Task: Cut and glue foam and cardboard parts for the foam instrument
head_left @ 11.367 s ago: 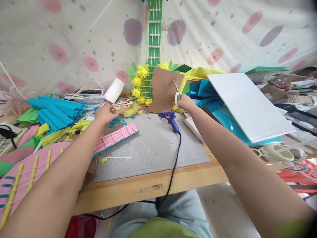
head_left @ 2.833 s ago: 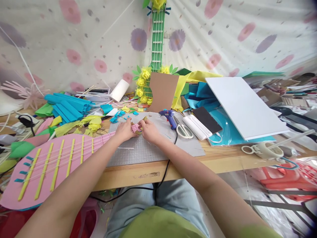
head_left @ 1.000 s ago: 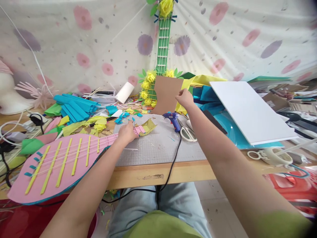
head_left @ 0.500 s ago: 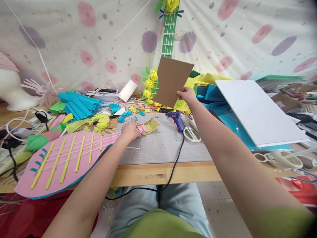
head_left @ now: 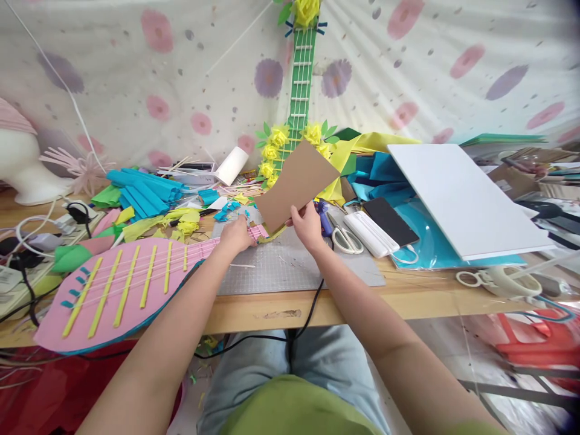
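A pink paper guitar (head_left: 129,290) with yellow strips and white strings lies at the left of the table, its neck pointing right. My left hand (head_left: 236,234) is closed around that neck near its end. In my right hand (head_left: 307,225) I pinch the lower edge of a brown cardboard piece (head_left: 296,184) with a curved cut on its left side. The cardboard is tilted above the grey cutting mat (head_left: 272,272) and covers most of the guitar's olive head end (head_left: 273,235). Behind it stands a green guitar (head_left: 301,84) trimmed with yellow paper flowers.
A blue glue gun (head_left: 324,219) and white-handled scissors (head_left: 347,240) lie right of my right hand. Beyond them are a white power bank (head_left: 370,232), a black phone (head_left: 390,221) and a white board (head_left: 466,199). Blue crepe paper (head_left: 145,190) is heaped at the back left.
My right hand has brought the cardboard down and left, over the pink guitar's head end. My left hand keeps its hold on the neck. The view has shifted slightly.
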`<state>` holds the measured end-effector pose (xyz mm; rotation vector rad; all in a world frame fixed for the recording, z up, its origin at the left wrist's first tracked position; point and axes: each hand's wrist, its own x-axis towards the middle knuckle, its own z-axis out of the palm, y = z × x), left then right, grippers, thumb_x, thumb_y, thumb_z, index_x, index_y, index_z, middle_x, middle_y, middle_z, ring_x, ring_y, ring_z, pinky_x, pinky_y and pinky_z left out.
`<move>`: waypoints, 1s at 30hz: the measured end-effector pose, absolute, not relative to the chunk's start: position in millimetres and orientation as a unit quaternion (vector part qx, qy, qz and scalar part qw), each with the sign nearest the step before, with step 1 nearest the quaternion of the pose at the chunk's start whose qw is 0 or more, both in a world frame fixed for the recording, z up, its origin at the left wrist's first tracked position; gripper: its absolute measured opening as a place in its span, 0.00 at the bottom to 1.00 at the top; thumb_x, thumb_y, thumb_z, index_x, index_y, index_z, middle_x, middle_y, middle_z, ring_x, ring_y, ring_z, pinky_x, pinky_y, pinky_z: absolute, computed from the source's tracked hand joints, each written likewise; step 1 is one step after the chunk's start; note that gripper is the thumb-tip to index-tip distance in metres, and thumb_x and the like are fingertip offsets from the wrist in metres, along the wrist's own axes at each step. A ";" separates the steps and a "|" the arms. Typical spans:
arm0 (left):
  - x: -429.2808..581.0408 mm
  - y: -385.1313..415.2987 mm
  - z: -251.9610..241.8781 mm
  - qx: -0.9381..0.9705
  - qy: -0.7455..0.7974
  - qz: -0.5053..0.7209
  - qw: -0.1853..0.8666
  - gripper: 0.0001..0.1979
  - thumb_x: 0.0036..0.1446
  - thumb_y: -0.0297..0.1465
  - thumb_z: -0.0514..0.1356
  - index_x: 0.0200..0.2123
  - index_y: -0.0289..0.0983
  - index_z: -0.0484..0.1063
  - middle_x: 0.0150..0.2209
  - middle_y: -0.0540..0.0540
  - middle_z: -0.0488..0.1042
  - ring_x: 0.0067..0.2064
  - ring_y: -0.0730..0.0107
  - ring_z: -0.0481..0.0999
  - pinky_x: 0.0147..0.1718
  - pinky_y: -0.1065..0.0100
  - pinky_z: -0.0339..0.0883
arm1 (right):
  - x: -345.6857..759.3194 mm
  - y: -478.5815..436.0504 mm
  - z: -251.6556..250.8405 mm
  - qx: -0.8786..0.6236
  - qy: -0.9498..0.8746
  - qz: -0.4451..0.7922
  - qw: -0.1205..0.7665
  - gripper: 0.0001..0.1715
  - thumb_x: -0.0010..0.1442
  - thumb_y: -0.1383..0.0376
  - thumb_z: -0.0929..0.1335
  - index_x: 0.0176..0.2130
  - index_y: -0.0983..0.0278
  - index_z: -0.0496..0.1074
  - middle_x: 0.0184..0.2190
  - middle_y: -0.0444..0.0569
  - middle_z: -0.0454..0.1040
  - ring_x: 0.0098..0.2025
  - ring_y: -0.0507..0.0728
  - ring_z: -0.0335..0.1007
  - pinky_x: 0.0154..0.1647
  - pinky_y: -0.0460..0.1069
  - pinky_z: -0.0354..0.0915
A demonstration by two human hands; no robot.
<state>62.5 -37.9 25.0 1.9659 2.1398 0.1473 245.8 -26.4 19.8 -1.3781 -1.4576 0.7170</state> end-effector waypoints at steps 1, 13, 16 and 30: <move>62.6 -38.3 25.0 0.670 0.731 0.052 0.117 0.37 0.35 0.37 0.67 0.49 0.36 0.57 0.45 0.37 0.73 0.50 0.52 0.70 0.43 0.60 0.63 | 243.7 -27.5 14.4 -0.564 -0.594 0.296 0.492 0.14 0.57 0.61 0.59 0.44 0.62 0.57 0.32 0.48 0.73 0.25 0.52 0.73 0.31 0.47 0.68; 62.1 -38.5 24.8 0.670 0.730 0.053 0.125 0.38 0.35 0.37 0.68 0.51 0.36 0.57 0.46 0.38 0.73 0.50 0.52 0.71 0.43 0.61 0.64 | 235.6 -22.4 -5.9 -0.538 -0.562 0.336 0.531 0.10 0.55 0.62 0.61 0.39 0.62 0.58 0.28 0.45 0.71 0.20 0.52 0.69 0.28 0.49 0.67; 63.6 -40.4 27.1 0.673 0.728 0.048 0.122 0.38 0.36 0.37 0.68 0.51 0.36 0.57 0.47 0.38 0.72 0.50 0.53 0.70 0.43 0.61 0.63 | 236.3 -20.6 -6.9 -0.534 -0.550 0.354 0.537 0.11 0.53 0.62 0.62 0.38 0.61 0.58 0.26 0.43 0.69 0.19 0.52 0.68 0.26 0.50 0.66; 61.5 -38.5 24.4 0.688 0.715 0.052 0.115 0.35 0.37 0.36 0.67 0.49 0.38 0.59 0.47 0.39 0.72 0.49 0.53 0.71 0.43 0.60 0.64 | 240.7 -15.2 -14.5 -0.573 -0.570 0.327 0.490 0.16 0.49 0.62 0.66 0.37 0.62 0.57 0.30 0.45 0.69 0.22 0.53 0.67 0.27 0.51 0.66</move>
